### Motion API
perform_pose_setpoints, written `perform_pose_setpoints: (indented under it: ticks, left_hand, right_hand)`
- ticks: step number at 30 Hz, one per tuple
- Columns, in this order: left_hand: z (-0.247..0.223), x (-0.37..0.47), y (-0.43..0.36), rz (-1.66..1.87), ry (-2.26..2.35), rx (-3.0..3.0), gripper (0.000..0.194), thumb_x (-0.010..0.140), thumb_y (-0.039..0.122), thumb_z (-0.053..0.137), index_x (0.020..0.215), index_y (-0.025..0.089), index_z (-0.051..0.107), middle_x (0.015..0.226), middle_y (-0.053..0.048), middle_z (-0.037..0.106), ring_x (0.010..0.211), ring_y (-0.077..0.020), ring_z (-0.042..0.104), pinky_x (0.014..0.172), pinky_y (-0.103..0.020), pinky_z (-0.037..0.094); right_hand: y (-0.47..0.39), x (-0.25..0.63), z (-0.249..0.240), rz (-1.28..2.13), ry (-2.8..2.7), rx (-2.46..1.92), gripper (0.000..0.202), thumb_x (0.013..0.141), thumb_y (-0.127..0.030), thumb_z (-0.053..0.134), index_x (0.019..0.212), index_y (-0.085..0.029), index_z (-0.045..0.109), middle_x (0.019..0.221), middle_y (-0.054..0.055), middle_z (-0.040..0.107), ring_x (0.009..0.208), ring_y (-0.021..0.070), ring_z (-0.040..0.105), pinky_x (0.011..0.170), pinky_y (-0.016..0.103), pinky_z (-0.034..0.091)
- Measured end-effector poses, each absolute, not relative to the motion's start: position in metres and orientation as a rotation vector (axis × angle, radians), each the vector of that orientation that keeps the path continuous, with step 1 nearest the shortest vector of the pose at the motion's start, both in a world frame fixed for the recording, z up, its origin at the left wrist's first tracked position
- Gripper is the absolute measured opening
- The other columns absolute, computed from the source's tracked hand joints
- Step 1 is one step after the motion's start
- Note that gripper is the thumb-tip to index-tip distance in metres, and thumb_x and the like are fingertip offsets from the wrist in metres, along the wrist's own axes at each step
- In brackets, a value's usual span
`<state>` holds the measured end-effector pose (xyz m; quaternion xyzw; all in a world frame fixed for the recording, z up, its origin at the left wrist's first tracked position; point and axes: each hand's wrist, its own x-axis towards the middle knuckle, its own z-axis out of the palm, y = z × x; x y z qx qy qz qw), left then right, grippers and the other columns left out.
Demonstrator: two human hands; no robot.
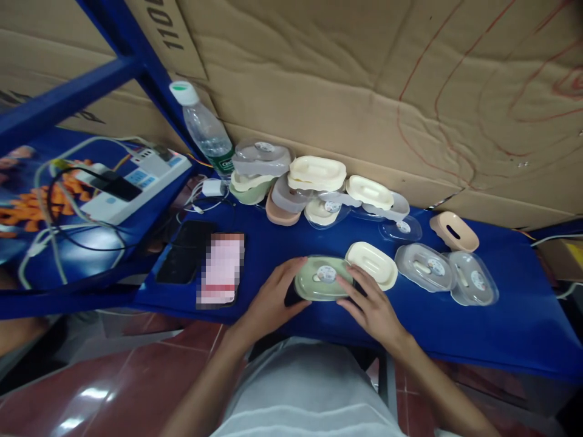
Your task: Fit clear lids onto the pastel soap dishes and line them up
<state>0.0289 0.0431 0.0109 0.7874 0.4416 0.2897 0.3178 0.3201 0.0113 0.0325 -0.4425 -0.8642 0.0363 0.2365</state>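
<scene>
A pale green soap box (312, 289) with a clear lid and a round sticker is held low over the blue table. My left hand (274, 294) grips its left end, thumb at the near side and fingers at the far side. At the opposite end, my right hand (374, 306) has its fingers against the lid and the right edge. Just behind my right fingers lies a cream soap dish (377, 265). Two clear-lidded boxes, one (423, 267) beside the other (473, 279), rest further right, with a peach slotted tray (454, 230) behind them.
Along the cardboard wall (319, 79) are piled cream trays (317, 173), grey pieces and clear lids (401, 229). A water bottle (207, 130) stands back left. Two phones, one dark (182, 252) and one lit (222, 267), lie left, near a power strip (136, 188) with tangled cables.
</scene>
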Motion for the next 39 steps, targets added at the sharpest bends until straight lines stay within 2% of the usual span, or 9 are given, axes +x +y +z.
perform_pose_setpoints:
  ticks: [7,13,20,22,25,28,31,33,39]
  left_hand:
    - [0.016,0.032,0.038,0.713,1.165,2.116,0.09,0.088,0.02,0.081,0.164,0.03,0.033,0.158,-0.013,0.053,0.148,-0.0325,0.052,0.122,-0.053,0.048]
    - [0.013,0.034,0.033,0.673,1.13,2.185,0.086,0.093,0.024,0.078,0.166,0.038,0.034,0.164,-0.01,0.048,0.148,-0.0304,0.054,0.121,-0.049,0.05]
    - [0.016,0.034,0.028,0.705,1.112,2.167,0.083,0.095,0.029,0.078,0.166,0.039,0.036,0.161,-0.01,0.051,0.147,-0.03,0.055,0.12,-0.049,0.052]
    - [0.021,0.038,0.026,0.712,1.072,2.157,0.085,0.095,0.03,0.077,0.167,0.039,0.033,0.162,-0.01,0.05,0.147,-0.0298,0.055,0.12,-0.048,0.052]
    - [0.03,0.052,0.025,0.714,0.963,2.137,0.094,0.097,0.035,0.075,0.172,0.038,0.017,0.171,-0.011,0.039,0.153,-0.0298,0.049,0.121,-0.048,0.051]
    - [0.037,0.078,0.032,0.625,0.887,2.222,0.093,0.101,0.037,0.07,0.173,0.036,0.01,0.178,-0.011,0.026,0.159,-0.0299,0.039,0.125,-0.048,0.046]
    - [0.04,0.11,0.043,0.483,0.824,2.443,0.081,0.103,0.032,0.067,0.171,0.033,0.023,0.178,-0.012,0.024,0.163,-0.0331,0.029,0.13,-0.059,0.033]
    - [0.041,0.126,0.05,0.41,0.779,2.565,0.073,0.102,0.03,0.068,0.167,0.029,0.033,0.176,-0.014,0.031,0.162,-0.0359,0.031,0.13,-0.067,0.026]
    - [0.039,0.125,0.054,0.463,0.825,2.66,0.038,0.104,0.027,0.063,0.143,0.026,0.063,0.15,-0.01,0.064,0.141,-0.0312,0.058,0.131,-0.066,0.024]
  right_hand:
    - [0.002,0.325,0.035,0.077,-2.46,-1.143,0.056,0.101,-0.025,0.069,0.156,-0.023,0.055,0.15,0.014,0.062,0.157,0.0314,0.041,0.122,0.052,0.05]
    - [-0.006,0.329,0.027,0.109,-2.465,-1.088,0.055,0.102,-0.014,0.066,0.154,-0.027,0.057,0.145,0.011,0.066,0.159,0.0285,0.037,0.126,0.053,0.044]
    - [-0.006,0.33,0.025,0.274,-2.42,-1.168,0.064,0.098,-0.024,0.074,0.158,-0.03,0.053,0.169,0.013,0.042,0.165,0.0352,0.023,0.124,0.055,0.046]
    - [-0.012,0.335,0.027,0.278,-2.395,-1.146,0.066,0.097,-0.02,0.075,0.158,-0.029,0.052,0.17,0.013,0.04,0.163,0.0353,0.027,0.124,0.055,0.047]
    - [-0.034,0.353,0.032,0.176,-2.249,-1.203,0.071,0.095,-0.019,0.077,0.16,-0.031,0.05,0.171,0.01,0.039,0.16,0.0383,0.034,0.121,0.059,0.049]
    - [-0.069,0.388,0.037,-0.167,-1.921,-1.449,0.084,0.087,-0.018,0.085,0.161,-0.033,0.048,0.168,0.011,0.045,0.151,0.0415,0.048,0.117,0.065,0.05]
    - [-0.105,0.442,0.039,-0.657,-1.5,-1.763,0.092,0.078,-0.027,0.094,0.159,-0.027,0.052,0.16,0.017,0.055,0.142,0.0453,0.057,0.115,0.067,0.05]
    - [-0.123,0.483,0.035,-0.835,-1.235,-1.938,0.086,0.081,-0.036,0.092,0.157,-0.021,0.055,0.156,0.022,0.058,0.141,0.0474,0.058,0.115,0.068,0.049]
    - [-0.119,0.589,0.01,-0.767,-1.075,-2.158,0.075,0.087,-0.057,0.08,0.149,-0.019,0.064,0.148,0.025,0.063,0.134,0.0499,0.062,0.11,0.068,0.052]
